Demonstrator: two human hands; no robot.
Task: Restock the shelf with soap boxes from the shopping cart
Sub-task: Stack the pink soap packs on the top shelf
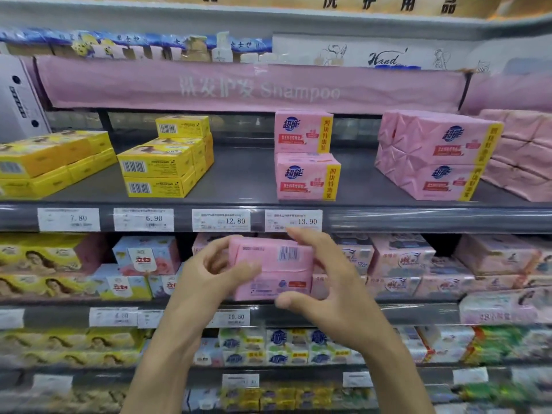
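A pink soap pack [273, 268] with a barcode on its upper face is held in front of the shelves, just below the 13.90 price tag. My left hand [206, 274] grips its left end with curled fingers. My right hand [325, 279] grips its right end, fingers over the top and thumb under the bottom edge. On the dark shelf [245, 174] above, two matching pink packs [306, 156] stand stacked, with a larger pink stack [433, 156] further right. The shopping cart is out of view.
Yellow soap boxes [167, 159] sit in stacks on the left of the same shelf. A bare stretch of shelf lies between the yellow and pink stacks. Lower shelves hold many soap packs [143, 264]. A pink Shampoo banner [254, 88] hangs above.
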